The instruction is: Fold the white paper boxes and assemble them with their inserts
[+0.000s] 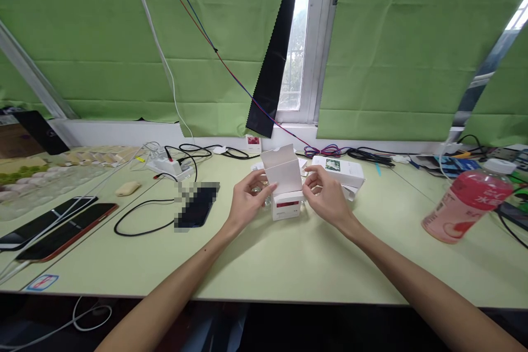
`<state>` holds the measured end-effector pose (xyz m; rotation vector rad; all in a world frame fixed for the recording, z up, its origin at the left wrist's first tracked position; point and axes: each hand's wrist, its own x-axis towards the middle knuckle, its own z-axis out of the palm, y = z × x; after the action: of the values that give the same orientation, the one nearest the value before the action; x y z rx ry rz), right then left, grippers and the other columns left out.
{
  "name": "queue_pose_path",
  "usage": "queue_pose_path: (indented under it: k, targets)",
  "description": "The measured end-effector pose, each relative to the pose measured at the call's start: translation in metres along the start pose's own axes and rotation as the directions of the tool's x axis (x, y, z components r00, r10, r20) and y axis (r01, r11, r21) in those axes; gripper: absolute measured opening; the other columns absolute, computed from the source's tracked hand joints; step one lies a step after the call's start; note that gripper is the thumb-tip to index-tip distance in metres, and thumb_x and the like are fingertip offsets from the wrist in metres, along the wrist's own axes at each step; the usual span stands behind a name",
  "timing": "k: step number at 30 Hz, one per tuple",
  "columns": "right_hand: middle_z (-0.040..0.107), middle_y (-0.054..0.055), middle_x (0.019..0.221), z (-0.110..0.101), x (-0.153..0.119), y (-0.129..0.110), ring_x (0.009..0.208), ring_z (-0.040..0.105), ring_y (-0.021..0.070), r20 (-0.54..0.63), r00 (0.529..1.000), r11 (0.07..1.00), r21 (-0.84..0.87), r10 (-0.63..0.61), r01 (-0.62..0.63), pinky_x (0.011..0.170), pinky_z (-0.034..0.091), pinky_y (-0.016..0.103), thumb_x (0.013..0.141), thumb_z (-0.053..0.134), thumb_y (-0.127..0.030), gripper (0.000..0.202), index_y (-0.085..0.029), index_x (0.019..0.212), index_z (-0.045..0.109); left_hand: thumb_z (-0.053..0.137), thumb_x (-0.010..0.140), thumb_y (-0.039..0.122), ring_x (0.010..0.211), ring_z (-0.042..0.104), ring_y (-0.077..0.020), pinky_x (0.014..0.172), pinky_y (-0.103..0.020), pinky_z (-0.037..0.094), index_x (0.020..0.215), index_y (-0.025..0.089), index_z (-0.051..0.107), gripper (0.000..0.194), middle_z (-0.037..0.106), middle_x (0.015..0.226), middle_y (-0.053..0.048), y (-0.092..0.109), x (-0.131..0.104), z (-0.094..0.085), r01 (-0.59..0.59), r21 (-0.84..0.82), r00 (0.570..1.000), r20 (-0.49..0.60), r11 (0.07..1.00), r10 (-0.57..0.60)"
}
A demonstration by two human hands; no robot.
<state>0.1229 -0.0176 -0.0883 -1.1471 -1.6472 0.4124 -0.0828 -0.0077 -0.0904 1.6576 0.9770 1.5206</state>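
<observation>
A small white cardboard box (286,209) with a red band on its front stands on the table, its lid flap (282,169) raised. My left hand (248,197) is at the box's left side, thumb against the flap and fingers curled. At the right side, my right hand (325,191) has its fingers bent, with the thumb and fingertips at the box's upper right edge. Some clear, shiny objects show partly behind the box and my fingers; I cannot make out what they are. Behind my right hand lies a white box (344,171) with a green-and-white picture.
A pink-labelled drink bottle (464,203) leans at the right. On the left are a dark phone (200,206), two more phones, a power strip (167,168) and egg-tray-like plastic packs. Cables run along the back by the window wall. A small red-and-white box (253,143) stands at the back.
</observation>
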Motion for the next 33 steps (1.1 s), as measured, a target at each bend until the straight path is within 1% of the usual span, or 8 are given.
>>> queue_pose_path:
  k: [4, 9, 16, 22, 27, 33]
  targets:
    - [0.063, 0.0, 0.078, 0.0004, 0.0007, 0.0017, 0.067, 0.063, 0.0161, 0.001, 1.0, 1.0, -0.001, 0.003, -0.003, 0.063, 0.055, 0.028, 0.076, 0.058, -0.021, 0.035, -0.021, 0.11, 0.055, 0.08, 0.076, 0.04, 0.07, 0.058, -0.0144, 0.042, -0.019, 0.048, 0.104, 0.019, 0.071, 0.037, 0.068, 0.093, -0.007, 0.0016, -0.0002, 0.0002, 0.001, 0.0, 1.0, 0.001, 1.0, -0.001]
    - [0.063, 0.0, 0.079, 0.001, 0.0007, 0.0028, 0.066, 0.063, 0.0157, 0.004, 1.0, 1.0, 0.002, 0.007, -0.007, 0.063, 0.054, 0.027, 0.075, 0.058, -0.021, 0.034, -0.021, 0.109, 0.055, 0.081, 0.074, 0.041, 0.072, 0.06, -0.0159, 0.042, -0.019, 0.047, 0.103, 0.019, 0.071, 0.038, 0.069, 0.092, -0.007, 0.0032, -0.0001, 0.0002, 0.006, -0.007, 1.0, -0.004, 1.0, -0.006]
    - [0.063, 0.001, 0.081, 0.0011, 0.0001, 0.0046, 0.066, 0.062, 0.0147, 0.013, 1.0, 1.0, -0.011, 0.008, -0.008, 0.063, 0.054, 0.027, 0.073, 0.058, -0.018, 0.036, -0.02, 0.109, 0.056, 0.081, 0.074, 0.04, 0.072, 0.061, -0.0162, 0.043, -0.019, 0.048, 0.104, 0.019, 0.071, 0.038, 0.069, 0.094, -0.007, 0.0036, 0.0001, 0.0005, 0.005, -0.007, 1.0, 0.0, 1.0, -0.005]
    - [0.062, 0.0, 0.08, 0.0015, 0.0, 0.0038, 0.062, 0.059, 0.0134, 0.018, 1.0, 1.0, -0.024, 0.01, -0.009, 0.06, 0.052, 0.025, 0.07, 0.056, -0.017, 0.037, -0.02, 0.107, 0.057, 0.082, 0.073, 0.041, 0.073, 0.061, -0.0164, 0.045, -0.02, 0.049, 0.103, 0.019, 0.072, 0.038, 0.069, 0.091, -0.006, 0.0018, 0.0003, 0.0001, -0.001, -0.02, 1.0, 0.004, 1.0, 0.001]
    - [0.062, 0.0, 0.079, 0.0021, -0.0002, 0.0035, 0.062, 0.058, 0.0134, 0.014, 1.0, 1.0, -0.03, 0.001, -0.001, 0.061, 0.052, 0.026, 0.068, 0.054, -0.016, 0.038, -0.02, 0.106, 0.057, 0.083, 0.073, 0.04, 0.072, 0.06, -0.0159, 0.046, -0.021, 0.05, 0.104, 0.019, 0.071, 0.039, 0.068, 0.09, -0.006, 0.0025, 0.0002, 0.0012, -0.02, -0.034, 1.0, -0.008, 0.999, 0.019]
    - [0.063, 0.0, 0.08, 0.0025, 0.0004, 0.0051, 0.063, 0.059, 0.0135, 0.02, 1.0, 0.999, -0.042, -0.002, 0.003, 0.062, 0.052, 0.027, 0.068, 0.054, -0.014, 0.04, -0.019, 0.107, 0.057, 0.081, 0.075, 0.039, 0.073, 0.059, -0.0152, 0.049, -0.022, 0.054, 0.107, 0.02, 0.071, 0.039, 0.069, 0.096, -0.007, -0.0014, -0.0001, 0.0007, -0.047, -0.012, 0.999, 0.006, 0.999, 0.047]
